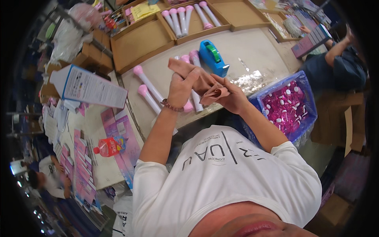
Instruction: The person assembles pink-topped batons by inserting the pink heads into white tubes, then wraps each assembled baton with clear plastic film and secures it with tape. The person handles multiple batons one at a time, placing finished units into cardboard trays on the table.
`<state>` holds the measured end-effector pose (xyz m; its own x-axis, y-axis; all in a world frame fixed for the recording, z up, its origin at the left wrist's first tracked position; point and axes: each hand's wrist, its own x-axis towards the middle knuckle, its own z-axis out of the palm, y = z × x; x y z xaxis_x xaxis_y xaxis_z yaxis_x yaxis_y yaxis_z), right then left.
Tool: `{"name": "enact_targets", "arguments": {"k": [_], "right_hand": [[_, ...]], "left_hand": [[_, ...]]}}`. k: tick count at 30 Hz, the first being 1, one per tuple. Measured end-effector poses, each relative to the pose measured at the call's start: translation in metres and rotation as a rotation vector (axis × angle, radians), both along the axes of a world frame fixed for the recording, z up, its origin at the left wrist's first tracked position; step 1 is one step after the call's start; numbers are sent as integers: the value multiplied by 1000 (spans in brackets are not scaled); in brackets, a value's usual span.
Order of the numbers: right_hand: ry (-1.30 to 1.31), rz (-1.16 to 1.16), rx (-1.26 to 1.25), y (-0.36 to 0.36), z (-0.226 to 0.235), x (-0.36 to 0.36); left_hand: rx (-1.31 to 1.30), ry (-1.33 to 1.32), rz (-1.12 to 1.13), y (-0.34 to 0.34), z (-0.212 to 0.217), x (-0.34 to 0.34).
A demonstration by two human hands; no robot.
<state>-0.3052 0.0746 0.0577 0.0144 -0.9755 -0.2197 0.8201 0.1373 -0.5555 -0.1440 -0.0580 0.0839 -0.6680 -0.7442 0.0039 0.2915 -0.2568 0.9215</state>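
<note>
My left hand [181, 87] and my right hand [232, 96] are raised together over the table edge, both gripping a tan, soft cloth-like piece [199, 78] that is folded and bunched between them. A beaded bracelet circles my left wrist. Under my hands lie several white tubes with pink caps [147, 82] on the pale table [252, 51]. A blue tape dispenser with a green roll [213, 57] stands just beyond my hands.
A blue crate of pink-wrapped small items [288, 106] sits at my right. Crinkled clear film [248, 81] lies beside it. Cardboard trays [142, 39] at the back hold more pink-capped tubes [185, 17]. A white carton [89, 85] and pink leaflets lie left. Other people work nearby.
</note>
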Motion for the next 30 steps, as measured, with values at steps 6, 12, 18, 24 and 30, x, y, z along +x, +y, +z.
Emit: {"name": "enact_targets", "arguments": {"k": [6,12,18,24,30], "right_hand": [[531,35,25,38,-11,-48],[866,85,153,68,-28,-92],[728,-179,211,80,-23,-109],[699,-64,-180,57,-35,-78],[496,35,-14,30,-35,-27]], "left_hand": [[-107,-11,224,10,18,-48],[-60,269,297,26,33,-75],[-221,-141,198,56,16,-81],[-102,-297,-234,75,5,-58],[-162,-155,25,51,-15,-23]]}}
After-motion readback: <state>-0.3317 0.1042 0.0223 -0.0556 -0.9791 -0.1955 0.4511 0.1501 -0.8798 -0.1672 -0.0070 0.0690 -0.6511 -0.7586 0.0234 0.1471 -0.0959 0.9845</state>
